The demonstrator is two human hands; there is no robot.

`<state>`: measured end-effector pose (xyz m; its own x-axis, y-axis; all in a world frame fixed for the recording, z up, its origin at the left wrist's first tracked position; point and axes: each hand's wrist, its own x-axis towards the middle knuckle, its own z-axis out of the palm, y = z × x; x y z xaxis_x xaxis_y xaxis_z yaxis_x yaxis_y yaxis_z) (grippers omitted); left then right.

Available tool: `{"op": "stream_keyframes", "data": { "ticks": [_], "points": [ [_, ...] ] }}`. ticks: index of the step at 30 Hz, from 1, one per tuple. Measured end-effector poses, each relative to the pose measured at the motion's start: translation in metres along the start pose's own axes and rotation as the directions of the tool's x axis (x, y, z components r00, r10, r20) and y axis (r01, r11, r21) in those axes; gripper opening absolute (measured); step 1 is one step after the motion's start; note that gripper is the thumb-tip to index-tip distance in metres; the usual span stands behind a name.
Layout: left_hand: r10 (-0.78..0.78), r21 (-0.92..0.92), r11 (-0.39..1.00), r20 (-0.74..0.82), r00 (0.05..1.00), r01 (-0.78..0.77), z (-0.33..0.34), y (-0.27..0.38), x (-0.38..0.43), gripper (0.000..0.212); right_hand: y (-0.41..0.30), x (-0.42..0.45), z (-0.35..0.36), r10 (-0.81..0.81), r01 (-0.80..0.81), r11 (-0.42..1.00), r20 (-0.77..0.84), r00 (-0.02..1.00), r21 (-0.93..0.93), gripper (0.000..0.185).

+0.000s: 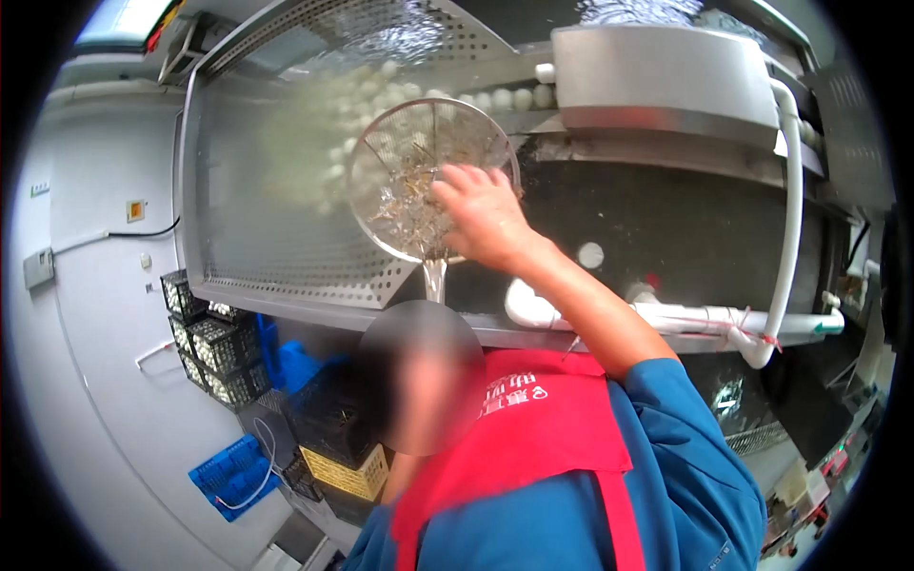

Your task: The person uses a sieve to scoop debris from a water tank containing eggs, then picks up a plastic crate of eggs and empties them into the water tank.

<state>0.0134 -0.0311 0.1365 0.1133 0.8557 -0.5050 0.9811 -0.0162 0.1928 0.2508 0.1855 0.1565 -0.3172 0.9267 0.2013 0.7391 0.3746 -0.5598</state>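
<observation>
A round wire-mesh skimmer (385, 207) is held over a stainless steel water tank (235, 243), with wet brown straw-like debris (418, 189) lying in its mesh. Over the right part of the mesh is my right hand (485, 218), fingers spread and nothing visibly gripped; whether it touches the debris is unclear. The skimmer's metal handle (434, 282) runs back towards me into a blurred disc. Inside that disc my left hand (423, 378) shows only as a smear, so its grip is hidden. Pale round eggs (371, 89) lie in the cloudy water beyond the skimmer.
A row of eggs (503, 98) leads to a stainless steel machine housing (664, 75). White plastic pipes (678, 317) run along the tank's near right edge. Black crates of eggs (221, 346) are stacked at left, near a yellow crate (346, 471) and a blue plastic pallet (232, 475).
</observation>
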Motion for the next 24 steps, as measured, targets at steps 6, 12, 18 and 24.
{"op": "stream_keyframes", "data": {
  "ticks": [6, 12, 18, 24],
  "points": [
    [-0.408, -0.388, 0.817, 0.133, 0.903, 0.426, -0.024, -0.008, -0.036, 0.016, 0.074, -0.077, 0.000, 0.435, -0.486, 0.814, 0.219, 0.873, 0.317, 0.035],
    [-0.431, -0.819, 0.448, 0.153, 0.889, 0.358, 0.026, -0.087, -0.080, 0.018, 0.064, -0.144, -0.006, 0.525, -0.612, 0.766, 0.358, 0.772, 0.197, 0.026],
    [-0.197, -0.764, -0.645, 0.146, 0.969, -0.017, 0.018, -0.169, -0.053, 0.016, -0.035, -0.102, 0.042, 0.334, -0.580, 0.764, 0.595, 0.731, 0.283, 0.029],
    [-0.373, -0.992, -0.073, 0.124, 0.919, 0.104, -0.073, -0.204, 0.036, 0.017, -0.241, -0.023, 0.156, -0.216, -0.651, 0.547, 0.841, 0.497, 0.526, 0.053]
  ]
}}
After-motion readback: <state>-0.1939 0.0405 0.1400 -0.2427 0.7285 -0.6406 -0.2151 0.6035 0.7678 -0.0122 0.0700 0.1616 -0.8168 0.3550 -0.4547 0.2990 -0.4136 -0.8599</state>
